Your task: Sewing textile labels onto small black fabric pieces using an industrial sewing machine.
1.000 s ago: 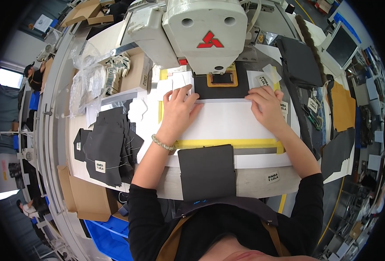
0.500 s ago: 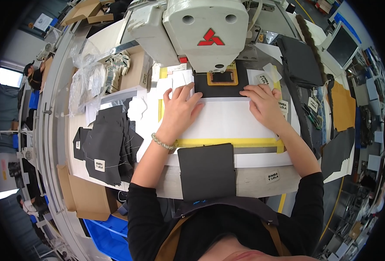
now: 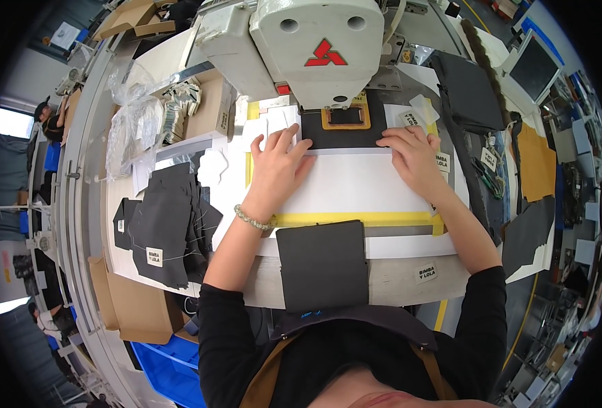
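Note:
A black fabric panel (image 3: 331,140) lies flat under the white sewing machine head (image 3: 318,34), with an orange-rimmed clamp frame (image 3: 326,120) resting on it. At the panel's left edge is my left hand (image 3: 278,170), its fingers spread over the white work plate (image 3: 355,183). My right hand (image 3: 413,160) rests at the right edge, fingertips on or against the panel's near corner, fingers loosely bent and nothing gripped. Between my forearms, a stack of black panels (image 3: 322,266) lies over the table's front edge. Whether the needle touches the fabric is hidden.
Cut black pieces (image 3: 161,221) are piled at left, one carrying a pale label. Behind them stands a cardboard box (image 3: 212,105) of labels beside a clear plastic bag (image 3: 134,129). More black panels (image 3: 467,92) and small scissors (image 3: 488,180) lie at right. A loose label (image 3: 426,273) sits near the front edge.
The view has shifted very slightly. Both hands stay almost where they were, at the two sides of the black panel; the left fingers have barely moved.

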A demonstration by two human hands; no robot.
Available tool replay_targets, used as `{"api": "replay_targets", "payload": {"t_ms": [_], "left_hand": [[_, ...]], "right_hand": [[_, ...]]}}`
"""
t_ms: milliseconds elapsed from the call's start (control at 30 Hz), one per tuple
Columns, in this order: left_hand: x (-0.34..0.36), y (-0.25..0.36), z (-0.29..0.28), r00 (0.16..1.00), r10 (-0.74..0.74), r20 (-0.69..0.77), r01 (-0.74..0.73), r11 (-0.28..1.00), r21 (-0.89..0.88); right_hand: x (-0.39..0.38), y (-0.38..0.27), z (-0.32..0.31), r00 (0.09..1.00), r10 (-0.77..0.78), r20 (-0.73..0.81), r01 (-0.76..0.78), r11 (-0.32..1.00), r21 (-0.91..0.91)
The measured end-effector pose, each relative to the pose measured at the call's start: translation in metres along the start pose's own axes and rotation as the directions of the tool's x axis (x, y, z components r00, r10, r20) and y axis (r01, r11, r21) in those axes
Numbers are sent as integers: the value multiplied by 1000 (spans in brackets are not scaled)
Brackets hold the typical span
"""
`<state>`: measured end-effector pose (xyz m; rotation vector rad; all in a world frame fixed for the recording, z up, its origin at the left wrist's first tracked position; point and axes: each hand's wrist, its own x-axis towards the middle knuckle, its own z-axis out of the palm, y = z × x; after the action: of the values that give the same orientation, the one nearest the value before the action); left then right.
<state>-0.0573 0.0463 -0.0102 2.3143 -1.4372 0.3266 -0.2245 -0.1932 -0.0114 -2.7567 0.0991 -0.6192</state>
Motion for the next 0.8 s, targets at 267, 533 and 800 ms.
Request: {"api": "replay_targets", "payload": {"t_ms": [267,533,800], "left_hand": [[-3,-4,7,986,162,-45,-155,979,133],[-3,1,3,986,163,23,-164,978,127],[-3,5,1,992,124,38,-128,980,150]], "right_hand": [[-2,1,1,997,-58,-48,54,995,-87],[-2,-1,3,996,-41,-79,34,995,-90],[-3,-2,4,993,-78,-90,65,988,-139]]}}
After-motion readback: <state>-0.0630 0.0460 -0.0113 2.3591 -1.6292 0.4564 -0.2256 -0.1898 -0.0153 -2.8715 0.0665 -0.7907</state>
